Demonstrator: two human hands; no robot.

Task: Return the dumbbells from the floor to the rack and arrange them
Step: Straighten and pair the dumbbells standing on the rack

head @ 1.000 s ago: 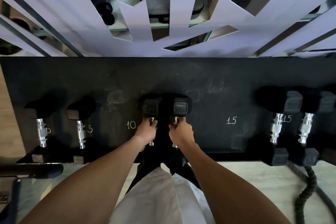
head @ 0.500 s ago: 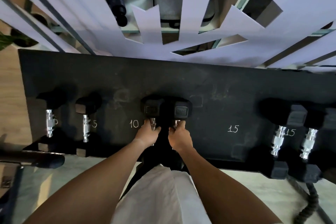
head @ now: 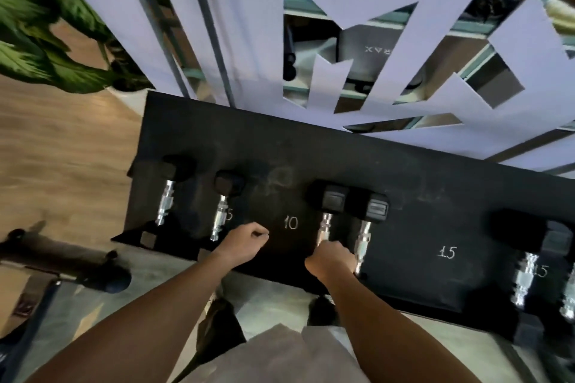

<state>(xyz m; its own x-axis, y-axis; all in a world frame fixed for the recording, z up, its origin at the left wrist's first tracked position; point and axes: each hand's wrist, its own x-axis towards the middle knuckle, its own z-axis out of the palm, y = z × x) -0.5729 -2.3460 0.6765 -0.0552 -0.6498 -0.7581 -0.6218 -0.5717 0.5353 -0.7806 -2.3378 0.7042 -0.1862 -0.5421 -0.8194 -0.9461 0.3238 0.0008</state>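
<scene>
Left hand's [head: 245,242] grip was curled on nothing, just left of the chalked 10 [head: 291,223], right hand's [head: 334,260] grip wrapped the left dumbbell's [head: 326,218] handle, the right dumbbell [head: 368,224] touching beside it on the rack [head: 311,149], 15 [head: 447,252] further right.

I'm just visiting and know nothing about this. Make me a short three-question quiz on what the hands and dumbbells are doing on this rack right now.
1. True or false: the left hand grips a dumbbell handle.
2. Which chalk number is written on the rack just left of the middle pair of dumbbells? A) 5 B) 10 C) 15
3. Fill in: the right hand is at the near end of the ____ dumbbell of the middle pair.

Key
1. False: it is curled, off the handles, holding nothing.
2. B
3. Left; the right dumbbell's handle shows bare beside the hand.
</scene>
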